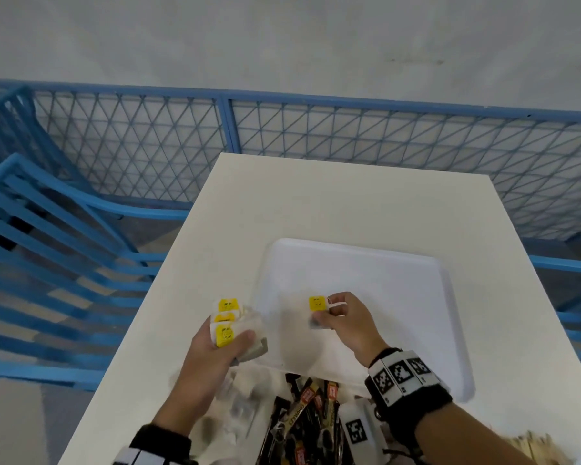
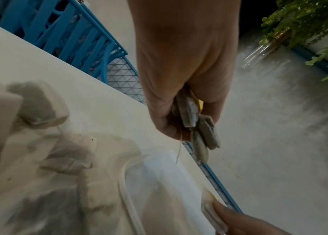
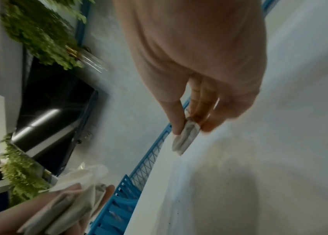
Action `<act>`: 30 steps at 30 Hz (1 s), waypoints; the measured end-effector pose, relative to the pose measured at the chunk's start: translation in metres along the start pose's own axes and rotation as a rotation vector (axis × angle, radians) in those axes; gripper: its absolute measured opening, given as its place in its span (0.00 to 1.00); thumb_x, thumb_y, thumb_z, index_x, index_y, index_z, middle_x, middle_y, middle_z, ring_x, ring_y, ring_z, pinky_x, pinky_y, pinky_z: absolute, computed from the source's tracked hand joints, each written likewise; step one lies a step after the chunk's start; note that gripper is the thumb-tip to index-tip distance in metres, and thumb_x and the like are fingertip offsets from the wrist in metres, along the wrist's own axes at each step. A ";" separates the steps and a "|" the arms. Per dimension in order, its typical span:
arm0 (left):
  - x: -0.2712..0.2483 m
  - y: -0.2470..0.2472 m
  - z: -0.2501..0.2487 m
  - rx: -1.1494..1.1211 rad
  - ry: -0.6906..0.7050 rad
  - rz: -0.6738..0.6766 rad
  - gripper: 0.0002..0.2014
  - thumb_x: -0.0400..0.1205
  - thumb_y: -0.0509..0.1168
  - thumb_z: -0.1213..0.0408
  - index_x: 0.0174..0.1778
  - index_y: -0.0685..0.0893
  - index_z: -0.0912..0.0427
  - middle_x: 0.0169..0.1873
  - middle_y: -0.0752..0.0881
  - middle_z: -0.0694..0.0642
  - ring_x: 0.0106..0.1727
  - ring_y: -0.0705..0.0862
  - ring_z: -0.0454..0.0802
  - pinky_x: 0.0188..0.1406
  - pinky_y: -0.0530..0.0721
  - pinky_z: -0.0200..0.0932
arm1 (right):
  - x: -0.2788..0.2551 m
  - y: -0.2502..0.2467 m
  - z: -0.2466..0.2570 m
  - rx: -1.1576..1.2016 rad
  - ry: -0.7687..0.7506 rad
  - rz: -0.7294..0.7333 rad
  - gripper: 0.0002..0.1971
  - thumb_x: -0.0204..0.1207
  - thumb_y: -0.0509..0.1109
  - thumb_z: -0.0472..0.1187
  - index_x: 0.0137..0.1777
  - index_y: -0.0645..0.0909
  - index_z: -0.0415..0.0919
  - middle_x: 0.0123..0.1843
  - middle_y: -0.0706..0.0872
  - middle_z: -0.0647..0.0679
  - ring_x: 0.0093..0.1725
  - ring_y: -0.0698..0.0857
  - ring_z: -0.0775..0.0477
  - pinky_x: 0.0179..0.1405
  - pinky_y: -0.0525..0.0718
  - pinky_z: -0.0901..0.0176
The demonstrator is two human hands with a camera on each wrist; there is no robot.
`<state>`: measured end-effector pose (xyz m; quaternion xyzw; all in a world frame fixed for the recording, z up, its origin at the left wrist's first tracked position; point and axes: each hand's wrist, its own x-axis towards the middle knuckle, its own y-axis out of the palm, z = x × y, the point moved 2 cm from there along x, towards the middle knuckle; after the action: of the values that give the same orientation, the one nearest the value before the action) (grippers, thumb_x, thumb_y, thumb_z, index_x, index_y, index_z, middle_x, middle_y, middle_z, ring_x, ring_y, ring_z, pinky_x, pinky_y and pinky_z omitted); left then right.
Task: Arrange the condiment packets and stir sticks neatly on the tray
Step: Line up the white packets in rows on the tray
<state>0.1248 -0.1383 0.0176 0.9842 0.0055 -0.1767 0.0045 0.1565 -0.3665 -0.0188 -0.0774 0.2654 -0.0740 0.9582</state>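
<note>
Head view, centre of frame: white tray [image 1: 399,263] on a white table [image 1: 282,196], bare white floor across the upper and right parts.

Left hand [image 1: 215,347], lower centre-left, just left of the tray's near left corner: thumb and fingers curled round a fanned bundle of tea bags [image 1: 227,322] with yellow tags uppermost. Left wrist view: same hand [image 2: 181,76] clamped on grey sachets [image 2: 201,132] hanging below the fingers, a thin string trailing beneath.

Right hand [image 1: 346,318], centre of frame, over the tray's near left part: thumb and fingertips pinching a single tea bag [image 1: 317,303], yellow tag facing up, grey sachet at the thumb. Contact between that bag and the tray surface: cannot tell. Right wrist view: sachet [image 3: 185,139] gripped between thumb and fingers [image 3: 205,101], lower end pointing toward the tray.

Bottom centre of head view, at the tray's near edge: heap of dark stick packets [image 1: 306,417] with red and gold print, lying crossed and unsorted. To its left, blurred loose tea bags [image 1: 239,407] on the table. Bottom right corner: pale wooden stir sticks [image 1: 537,448], partly cut off by the frame.

Black wristbands with square printed markers on both wrists [image 1: 403,377]. Upper frame: blue mesh fence [image 1: 131,135]; left edge: blue slatted chairs [image 1: 47,236].
</note>
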 end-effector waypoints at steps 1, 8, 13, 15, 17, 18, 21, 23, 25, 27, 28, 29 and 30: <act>0.006 -0.003 -0.001 0.010 0.003 -0.003 0.15 0.72 0.75 0.68 0.53 0.83 0.56 0.45 0.91 0.57 0.49 0.89 0.58 0.50 0.86 0.55 | 0.008 0.006 0.001 0.001 -0.002 -0.023 0.16 0.68 0.78 0.36 0.51 0.75 0.42 0.41 0.84 0.47 0.37 0.81 0.51 0.31 0.74 0.64; 0.039 -0.013 -0.009 0.016 0.009 0.017 0.11 0.77 0.67 0.77 0.49 0.82 0.58 0.32 0.89 0.48 0.29 0.87 0.37 0.23 0.80 0.30 | 0.064 0.041 0.022 -0.030 -0.070 -0.088 0.12 0.66 0.79 0.37 0.44 0.78 0.40 0.41 0.86 0.40 0.34 0.81 0.47 0.36 0.81 0.58; 0.063 -0.022 -0.003 0.056 -0.012 0.006 0.12 0.77 0.70 0.73 0.53 0.82 0.56 0.38 0.88 0.51 0.33 0.86 0.41 0.26 0.81 0.33 | 0.106 0.053 0.037 -0.115 -0.097 -0.151 0.17 0.66 0.80 0.38 0.52 0.79 0.40 0.37 0.85 0.45 0.30 0.80 0.52 0.49 0.84 0.52; 0.069 -0.024 -0.002 0.052 -0.027 0.000 0.12 0.76 0.70 0.73 0.51 0.82 0.55 0.37 0.88 0.51 0.35 0.86 0.44 0.26 0.81 0.34 | 0.121 0.057 0.038 -0.085 -0.082 -0.169 0.22 0.66 0.79 0.37 0.58 0.76 0.38 0.35 0.85 0.49 0.34 0.83 0.50 0.53 0.85 0.51; 0.073 -0.024 -0.002 0.061 -0.034 0.003 0.11 0.76 0.70 0.73 0.51 0.82 0.55 0.38 0.88 0.54 0.36 0.85 0.47 0.27 0.82 0.35 | 0.133 0.061 0.039 -0.067 -0.073 -0.177 0.25 0.66 0.80 0.36 0.60 0.73 0.38 0.37 0.86 0.48 0.42 0.85 0.45 0.56 0.85 0.49; 0.075 -0.024 -0.002 0.065 -0.036 0.004 0.11 0.76 0.71 0.72 0.51 0.82 0.55 0.38 0.88 0.54 0.36 0.85 0.47 0.27 0.83 0.35 | 0.137 0.062 0.039 -0.070 -0.076 -0.180 0.25 0.66 0.80 0.36 0.60 0.72 0.37 0.39 0.86 0.46 0.45 0.86 0.44 0.57 0.85 0.49; 0.078 -0.023 -0.003 0.067 -0.040 0.002 0.11 0.76 0.71 0.72 0.49 0.82 0.53 0.36 0.89 0.49 0.34 0.87 0.42 0.29 0.84 0.37 | 0.147 0.065 0.044 -0.110 -0.108 -0.198 0.25 0.67 0.79 0.36 0.61 0.72 0.37 0.37 0.85 0.48 0.46 0.86 0.43 0.54 0.85 0.51; 0.080 -0.022 -0.004 0.068 -0.045 0.000 0.11 0.76 0.71 0.71 0.49 0.82 0.53 0.36 0.89 0.49 0.36 0.87 0.44 0.31 0.84 0.39 | 0.150 0.066 0.049 -0.147 -0.132 -0.208 0.25 0.68 0.78 0.36 0.61 0.71 0.37 0.34 0.82 0.51 0.44 0.84 0.44 0.50 0.83 0.54; 0.082 -0.021 -0.005 0.063 -0.049 -0.001 0.11 0.76 0.71 0.71 0.48 0.82 0.52 0.36 0.89 0.49 0.37 0.87 0.45 0.32 0.85 0.39 | 0.151 0.066 0.052 -0.169 -0.147 -0.210 0.25 0.68 0.78 0.36 0.61 0.70 0.36 0.33 0.82 0.51 0.43 0.83 0.45 0.48 0.81 0.56; 0.083 -0.020 -0.006 0.057 -0.053 0.001 0.11 0.75 0.71 0.71 0.48 0.82 0.52 0.35 0.89 0.48 0.35 0.87 0.43 0.31 0.85 0.38 | 0.150 0.066 0.054 -0.188 -0.150 -0.214 0.24 0.68 0.77 0.35 0.59 0.69 0.36 0.32 0.80 0.53 0.42 0.82 0.46 0.46 0.80 0.57; 0.084 -0.020 -0.007 0.058 -0.054 0.004 0.11 0.76 0.71 0.71 0.48 0.82 0.52 0.36 0.89 0.49 0.35 0.87 0.42 0.32 0.85 0.38 | 0.150 0.066 0.054 -0.187 -0.149 -0.214 0.23 0.69 0.77 0.35 0.59 0.69 0.36 0.32 0.80 0.53 0.41 0.82 0.46 0.47 0.81 0.55; 0.084 -0.019 -0.007 0.056 -0.055 0.007 0.11 0.76 0.71 0.71 0.48 0.83 0.52 0.37 0.89 0.49 0.35 0.87 0.42 0.32 0.84 0.39 | 0.150 0.066 0.054 -0.178 -0.149 -0.213 0.23 0.69 0.77 0.34 0.59 0.69 0.35 0.32 0.80 0.53 0.40 0.83 0.44 0.48 0.84 0.51; 0.085 -0.019 -0.007 0.051 -0.056 0.010 0.11 0.76 0.71 0.71 0.49 0.83 0.52 0.36 0.89 0.48 0.35 0.87 0.41 0.32 0.84 0.39 | 0.150 0.067 0.054 -0.167 -0.148 -0.211 0.22 0.69 0.76 0.33 0.59 0.70 0.35 0.32 0.80 0.52 0.39 0.83 0.43 0.49 0.85 0.48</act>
<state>0.2068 -0.1188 -0.0055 0.9787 -0.0040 -0.2041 -0.0196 0.3185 -0.3231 -0.0601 -0.1896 0.1895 -0.1458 0.9523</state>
